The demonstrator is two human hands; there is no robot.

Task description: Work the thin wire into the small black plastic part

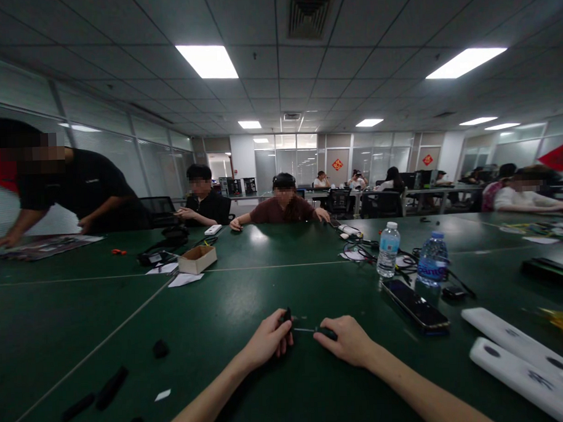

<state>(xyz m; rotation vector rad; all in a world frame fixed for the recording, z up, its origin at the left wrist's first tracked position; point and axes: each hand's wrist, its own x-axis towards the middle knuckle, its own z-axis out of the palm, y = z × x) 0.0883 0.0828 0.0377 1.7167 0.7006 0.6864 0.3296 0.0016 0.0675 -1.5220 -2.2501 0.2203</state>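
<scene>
My right hand [348, 339] is wrapped around the dark handle of a screwdriver [326, 333]. Its thin metal shaft points left, toward a small black part [287, 313] pinched in my left hand [270, 339]. The shaft's tip reaches the black part or very near it; whether they touch I cannot tell. Both hands are just above the green table [247, 298]. To the left lie a small black block [161, 348], several black strips such as this black piece [112, 387], and a white scrap [163, 395].
On the right are a phone [416, 305], two water bottles [388, 249], tangled cables [363, 252] and long white bars [521, 347]. An open cardboard box [197, 261] stands at left centre, near papers [186, 279]. Several people sit or stand around the table.
</scene>
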